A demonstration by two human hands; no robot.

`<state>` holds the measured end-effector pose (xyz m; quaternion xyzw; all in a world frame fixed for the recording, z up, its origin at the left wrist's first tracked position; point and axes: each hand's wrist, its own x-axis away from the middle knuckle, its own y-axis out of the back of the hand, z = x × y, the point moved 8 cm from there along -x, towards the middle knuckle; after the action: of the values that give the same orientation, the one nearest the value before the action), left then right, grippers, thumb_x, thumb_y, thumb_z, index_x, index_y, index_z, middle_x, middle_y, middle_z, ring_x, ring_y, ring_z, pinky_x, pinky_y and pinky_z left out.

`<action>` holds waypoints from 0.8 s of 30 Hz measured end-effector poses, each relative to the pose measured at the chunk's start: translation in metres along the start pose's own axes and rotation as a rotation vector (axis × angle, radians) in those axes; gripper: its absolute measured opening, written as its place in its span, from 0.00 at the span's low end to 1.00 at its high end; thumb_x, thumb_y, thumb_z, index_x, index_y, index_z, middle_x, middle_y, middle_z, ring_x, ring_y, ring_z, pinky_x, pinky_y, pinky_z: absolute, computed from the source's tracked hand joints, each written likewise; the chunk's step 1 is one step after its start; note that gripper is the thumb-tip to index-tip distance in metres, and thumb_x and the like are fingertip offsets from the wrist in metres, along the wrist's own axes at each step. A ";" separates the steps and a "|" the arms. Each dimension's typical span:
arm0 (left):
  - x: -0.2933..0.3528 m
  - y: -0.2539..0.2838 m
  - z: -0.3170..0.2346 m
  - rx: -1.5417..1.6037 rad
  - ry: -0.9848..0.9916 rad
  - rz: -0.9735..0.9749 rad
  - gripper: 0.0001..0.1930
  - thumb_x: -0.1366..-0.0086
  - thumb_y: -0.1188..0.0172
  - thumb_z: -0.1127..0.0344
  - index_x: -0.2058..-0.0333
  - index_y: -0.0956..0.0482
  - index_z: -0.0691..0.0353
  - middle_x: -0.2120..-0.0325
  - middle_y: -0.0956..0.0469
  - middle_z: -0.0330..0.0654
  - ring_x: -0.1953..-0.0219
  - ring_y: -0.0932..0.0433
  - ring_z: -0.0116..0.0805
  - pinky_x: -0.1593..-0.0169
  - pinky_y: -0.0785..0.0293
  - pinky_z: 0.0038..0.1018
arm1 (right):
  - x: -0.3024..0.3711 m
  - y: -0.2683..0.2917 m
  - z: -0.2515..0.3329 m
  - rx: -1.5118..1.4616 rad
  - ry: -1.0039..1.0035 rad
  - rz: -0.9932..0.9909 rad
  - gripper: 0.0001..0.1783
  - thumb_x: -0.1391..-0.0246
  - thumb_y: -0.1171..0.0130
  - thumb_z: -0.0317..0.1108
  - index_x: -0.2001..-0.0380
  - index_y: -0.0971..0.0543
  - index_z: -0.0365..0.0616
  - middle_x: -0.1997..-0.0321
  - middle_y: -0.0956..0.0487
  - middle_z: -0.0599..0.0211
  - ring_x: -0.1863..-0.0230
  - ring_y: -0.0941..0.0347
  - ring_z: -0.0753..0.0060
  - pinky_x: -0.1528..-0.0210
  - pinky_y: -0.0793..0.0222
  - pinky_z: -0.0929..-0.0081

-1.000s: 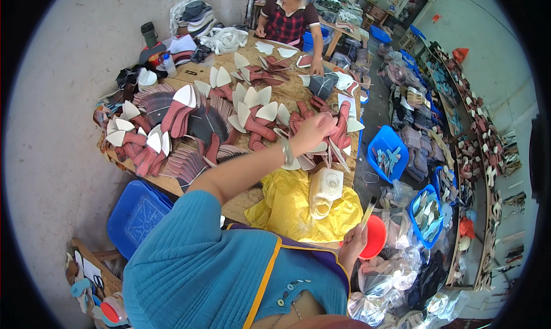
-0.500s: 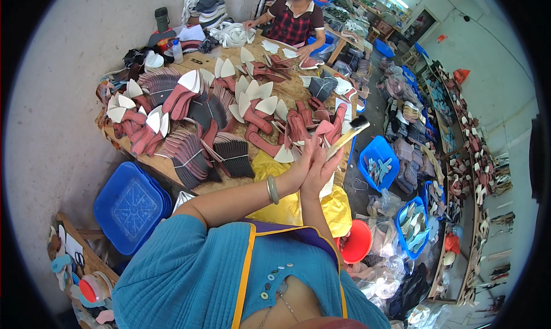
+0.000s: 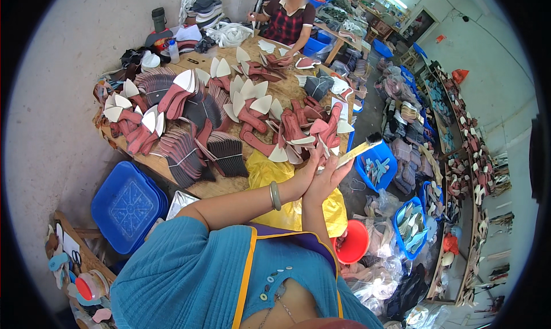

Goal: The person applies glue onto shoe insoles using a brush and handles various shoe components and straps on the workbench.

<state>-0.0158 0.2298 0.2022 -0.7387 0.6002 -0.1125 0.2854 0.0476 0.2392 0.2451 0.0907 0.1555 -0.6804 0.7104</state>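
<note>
Our right hand grips the likely light, stiff brush by its handle, bristles toward two o'clock; left hand, we can't tell.

Short-sleeved teal ribbed-knit top beside a purple cloth panel edged in bright orange-yellow trim.
Small, round, shiny buttons run in a line near the open neckline; a thin silvery chain necklace hangs there; a smooth, rounded, pale grey-green bangle circles the left wrist.
</note>
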 end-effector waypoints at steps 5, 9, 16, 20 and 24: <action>0.001 0.005 0.022 -0.020 -0.003 0.007 0.42 0.35 0.76 0.34 0.35 0.60 0.64 0.36 0.52 0.48 0.35 0.50 0.37 0.35 0.55 0.28 | 0.002 0.003 -0.012 -0.192 -0.123 0.027 0.37 0.38 0.56 0.46 0.35 0.55 0.39 0.40 0.39 0.53 0.44 0.38 0.66 0.44 0.42 0.71; 0.010 0.003 0.022 -0.046 -0.017 -0.008 0.42 0.35 0.76 0.34 0.35 0.58 0.65 0.36 0.50 0.49 0.35 0.50 0.37 0.35 0.54 0.27 | -0.002 0.007 -0.018 -0.114 -0.165 0.016 0.37 0.38 0.56 0.48 0.35 0.55 0.39 0.43 0.37 0.55 0.47 0.37 0.67 0.47 0.40 0.71; 0.022 -0.003 -0.003 -0.288 -0.109 0.011 0.40 0.33 0.81 0.37 0.35 0.67 0.64 0.34 0.64 0.50 0.32 0.63 0.41 0.33 0.64 0.31 | -0.010 0.010 -0.017 -0.021 0.031 -0.008 0.37 0.39 0.55 0.48 0.36 0.53 0.38 0.43 0.38 0.54 0.47 0.37 0.66 0.46 0.41 0.70; 0.035 -0.015 -0.038 -0.646 -0.414 -0.079 0.39 0.33 0.79 0.39 0.35 0.64 0.66 0.36 0.60 0.59 0.33 0.60 0.52 0.33 0.62 0.37 | -0.007 0.006 -0.019 -0.065 -0.024 -0.037 0.37 0.39 0.55 0.47 0.36 0.53 0.37 0.43 0.38 0.54 0.46 0.37 0.63 0.45 0.41 0.69; 0.044 -0.032 -0.066 -0.785 -0.530 -0.014 0.41 0.34 0.76 0.37 0.36 0.65 0.68 0.36 0.62 0.61 0.33 0.61 0.54 0.34 0.62 0.40 | 0.000 0.000 -0.010 -0.236 -0.056 0.004 0.37 0.39 0.55 0.48 0.36 0.53 0.38 0.43 0.38 0.55 0.46 0.37 0.64 0.46 0.41 0.70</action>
<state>-0.0114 0.1730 0.2659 -0.7980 0.4990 0.3133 0.1271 0.0470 0.2423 0.2360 -0.0120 0.2144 -0.6582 0.7216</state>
